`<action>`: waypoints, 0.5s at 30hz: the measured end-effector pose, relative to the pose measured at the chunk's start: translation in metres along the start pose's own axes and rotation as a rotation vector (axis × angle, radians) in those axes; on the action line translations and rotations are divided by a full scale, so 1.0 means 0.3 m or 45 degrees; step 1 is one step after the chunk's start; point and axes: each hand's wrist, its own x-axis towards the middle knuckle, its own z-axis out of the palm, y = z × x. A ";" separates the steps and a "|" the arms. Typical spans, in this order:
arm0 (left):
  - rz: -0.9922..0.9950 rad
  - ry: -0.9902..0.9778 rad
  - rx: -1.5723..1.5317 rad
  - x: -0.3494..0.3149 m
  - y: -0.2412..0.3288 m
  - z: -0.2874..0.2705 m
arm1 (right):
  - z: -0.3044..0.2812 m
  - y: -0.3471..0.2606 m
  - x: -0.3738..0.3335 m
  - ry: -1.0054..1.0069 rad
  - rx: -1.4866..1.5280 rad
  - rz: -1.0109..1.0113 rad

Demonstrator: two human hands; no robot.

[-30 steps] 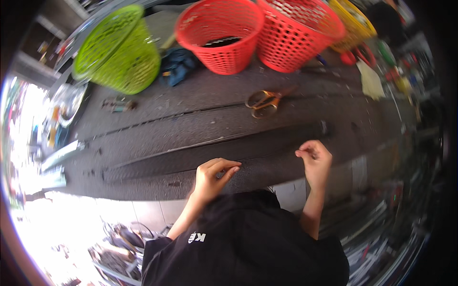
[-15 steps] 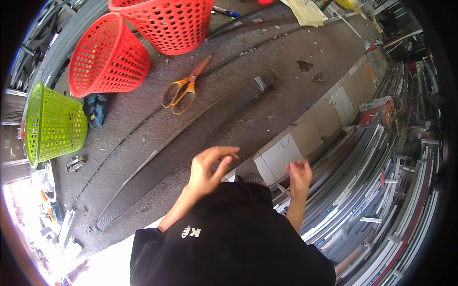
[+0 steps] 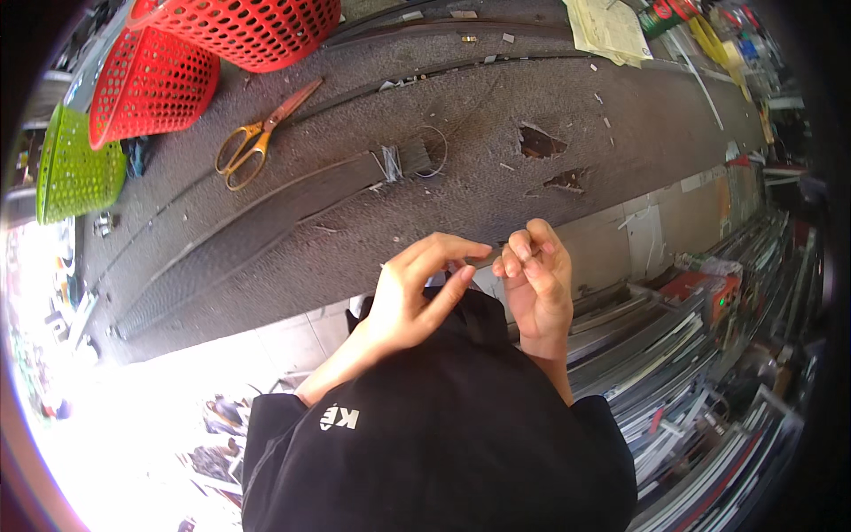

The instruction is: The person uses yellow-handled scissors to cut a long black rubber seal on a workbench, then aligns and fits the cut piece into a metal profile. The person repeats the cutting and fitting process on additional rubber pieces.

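Both my hands are raised in front of my black shirt, over the near edge of the dark table. My left hand (image 3: 409, 293) is open, its fingers stretched to the right and the thumb apart from them. Close beside it, my right hand (image 3: 541, 288) has its fingers curled in with the fingertips together; anything between them is too small to make out. Beyond my hands lies a long bundle of dark grey mesh (image 3: 257, 217), tied near its right end with pale wire (image 3: 390, 164). Orange-handled scissors (image 3: 264, 133) lie open-bladed or nearly closed behind it; I cannot tell.
Two red perforated baskets (image 3: 266, 31) and a green one (image 3: 80, 168) stand at the far left. A yellowish paper pad (image 3: 607, 31) and a can (image 3: 667, 16) are at the back right. Torn holes (image 3: 541, 142) mark the table covering. Metal profiles (image 3: 656, 355) fill racks at right.
The view has shifted, so the table things appear farther left. My hands have risen and come closer together, the right one moving in toward the left with its fingers curled.
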 end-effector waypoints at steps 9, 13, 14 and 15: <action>-0.086 0.141 0.099 0.035 -0.020 0.074 | -0.078 -0.061 0.057 -0.081 0.158 0.234; -0.127 0.162 0.108 0.031 -0.017 0.086 | -0.088 -0.053 0.065 -0.046 0.159 0.250; -0.139 0.169 0.114 0.027 -0.018 0.084 | -0.087 -0.057 0.063 -0.040 0.189 0.248; -0.077 0.197 0.222 0.028 -0.028 0.084 | -0.087 -0.059 0.062 -0.059 0.246 0.224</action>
